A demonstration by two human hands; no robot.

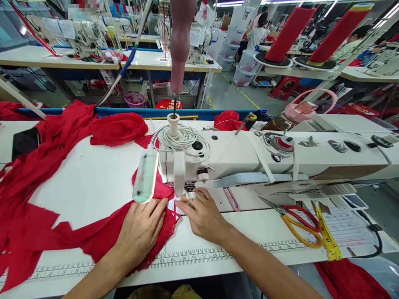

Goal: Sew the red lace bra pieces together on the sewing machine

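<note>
My left hand [141, 224] lies on a red fabric piece [102, 226] left of the sewing machine's needle area. Its fingers are stretched out and press the cloth down. Red lace edging [166, 232] shows beneath and to the right of that hand. On the other side, my right hand [204, 218] is closed beside the presser foot, thumb and index finger close to the fabric's edge. What its fingertips pinch, if anything, is hidden. The white sewing machine [230, 149] stands over the work, with a lit lamp [146, 176] at its left end.
A long run of red cloth [62, 145] covers the table's left side. Scissors [299, 226], a yellow tape measure [327, 236] and a written sheet [349, 228] lie at the right. Pink tweezers [231, 199] rest under the machine arm. Red thread cones [288, 35] stand behind.
</note>
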